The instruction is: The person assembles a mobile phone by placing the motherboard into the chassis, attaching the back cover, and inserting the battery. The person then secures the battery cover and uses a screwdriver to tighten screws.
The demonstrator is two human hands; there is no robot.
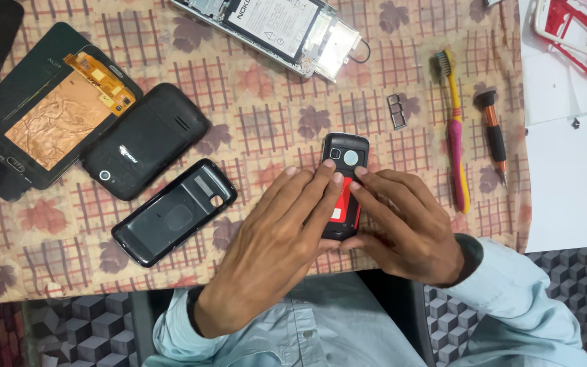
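A small black phone (345, 151) lies face down on the patterned tablecloth (273, 115), its camera end pointing away from me and a red part showing in its open back. My left hand (273, 248) rests on it from the left, fingertips pressing near the camera. From the right, my right hand (405, 228) grips the phone's side and lower end. Both hands hold the phone against the table.
To the left lie a black back cover (174, 212), a black phone shell (145, 139) and a dismantled screen with a copper panel (52, 115). An opened phone with a battery (273, 27) sits at the top. A toothbrush (455, 129), screwdriver (494, 132), small tray (397, 111) and white paper (572, 170) are right.
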